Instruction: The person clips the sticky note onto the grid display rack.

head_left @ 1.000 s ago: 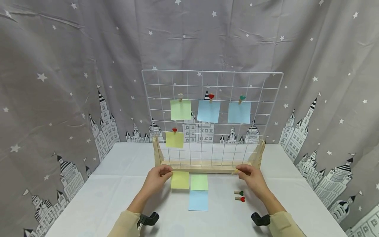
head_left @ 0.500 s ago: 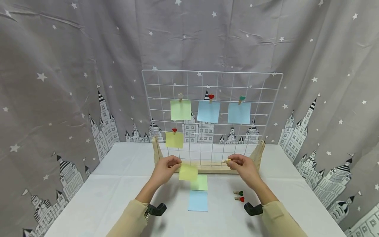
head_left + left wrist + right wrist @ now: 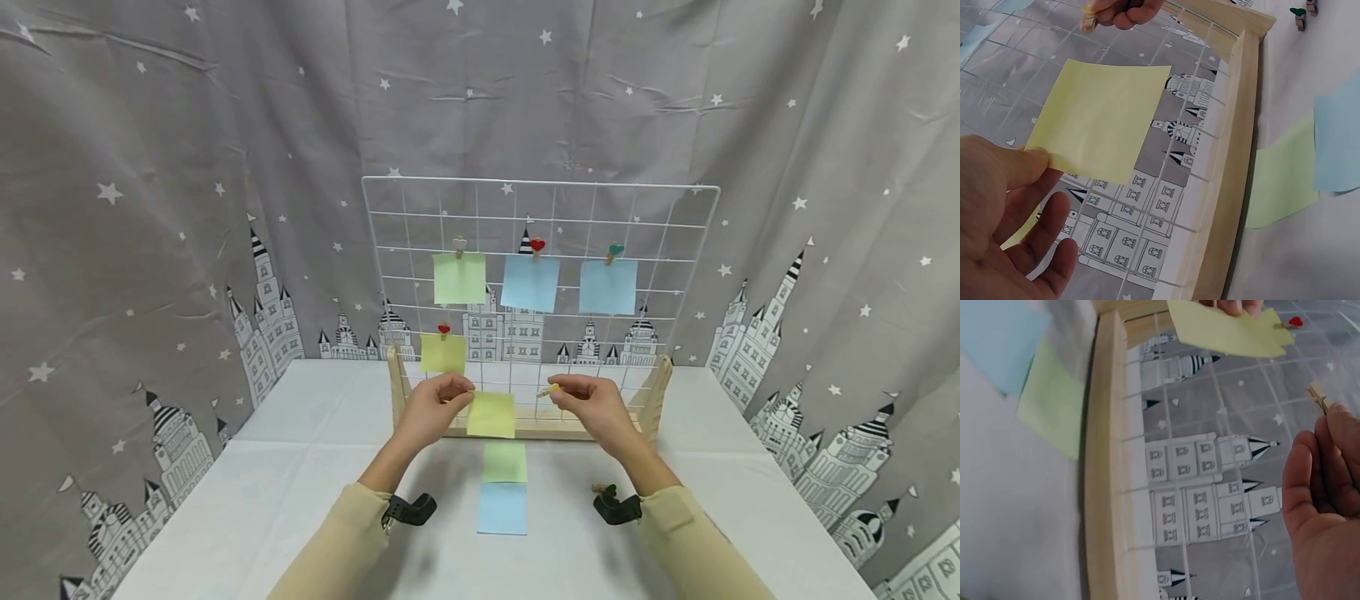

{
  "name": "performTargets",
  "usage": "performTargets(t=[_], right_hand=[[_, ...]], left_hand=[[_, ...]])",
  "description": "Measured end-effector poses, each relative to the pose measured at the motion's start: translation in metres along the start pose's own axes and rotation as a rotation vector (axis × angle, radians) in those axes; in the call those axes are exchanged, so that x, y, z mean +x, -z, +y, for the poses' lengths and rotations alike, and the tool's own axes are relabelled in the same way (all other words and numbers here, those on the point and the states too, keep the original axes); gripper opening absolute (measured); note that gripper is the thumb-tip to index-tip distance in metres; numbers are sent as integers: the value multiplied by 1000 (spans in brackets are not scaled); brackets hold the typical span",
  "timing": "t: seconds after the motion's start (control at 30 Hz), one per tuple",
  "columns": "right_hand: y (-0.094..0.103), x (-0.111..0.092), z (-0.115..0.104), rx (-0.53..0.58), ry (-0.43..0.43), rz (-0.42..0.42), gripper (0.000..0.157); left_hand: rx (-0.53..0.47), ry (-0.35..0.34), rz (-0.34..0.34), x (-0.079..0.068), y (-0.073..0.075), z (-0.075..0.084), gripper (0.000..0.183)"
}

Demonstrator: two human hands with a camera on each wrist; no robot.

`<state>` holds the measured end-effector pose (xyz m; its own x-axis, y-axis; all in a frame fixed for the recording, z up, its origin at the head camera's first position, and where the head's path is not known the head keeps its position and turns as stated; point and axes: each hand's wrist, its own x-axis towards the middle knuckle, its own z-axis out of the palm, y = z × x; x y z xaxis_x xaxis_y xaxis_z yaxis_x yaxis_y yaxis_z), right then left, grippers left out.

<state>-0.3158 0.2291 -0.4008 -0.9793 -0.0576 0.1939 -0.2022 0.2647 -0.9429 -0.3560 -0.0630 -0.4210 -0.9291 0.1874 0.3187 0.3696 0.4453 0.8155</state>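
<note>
My left hand (image 3: 433,410) pinches a yellow sticky note (image 3: 491,415) by its upper left corner, thumb on its face in the left wrist view. The note hangs in front of the lower part of a white wire grid (image 3: 540,182). To its right, my right hand (image 3: 598,410) pinches a small wooden clothespin (image 3: 1317,397) with a yellow end, its tip pointing left toward the note. On the grid, clothespins hold a green note (image 3: 460,279), two blue notes (image 3: 530,285) and, lower left, another yellow note (image 3: 442,355).
The grid stands in a wooden base (image 3: 555,431). On the white table before it lie a green note (image 3: 505,463) and a blue note (image 3: 502,508). A green-heart clothespin (image 3: 1298,19) and a red one (image 3: 1311,7) lie on the right. A grey curtain (image 3: 187,125) hangs behind.
My left hand has lifted the yellow note off the table, up and to the right, to the grid. My right hand has brought the clothespin left and up toward it.
</note>
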Motion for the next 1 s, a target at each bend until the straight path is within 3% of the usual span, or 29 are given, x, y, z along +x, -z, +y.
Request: performTargets(t=[0.23,0.63,1.0], right_hand=[[-9,7,-14,7,29,24,31],[-21,19,-32,53,59,38,28],[-26,29,-38,106,77,108,27]], left_hand=[[-21,-10,15,5,0,8,8],[-36,-36,106,17,-1,23,11],[-29,-44,102,28,2,35,17]])
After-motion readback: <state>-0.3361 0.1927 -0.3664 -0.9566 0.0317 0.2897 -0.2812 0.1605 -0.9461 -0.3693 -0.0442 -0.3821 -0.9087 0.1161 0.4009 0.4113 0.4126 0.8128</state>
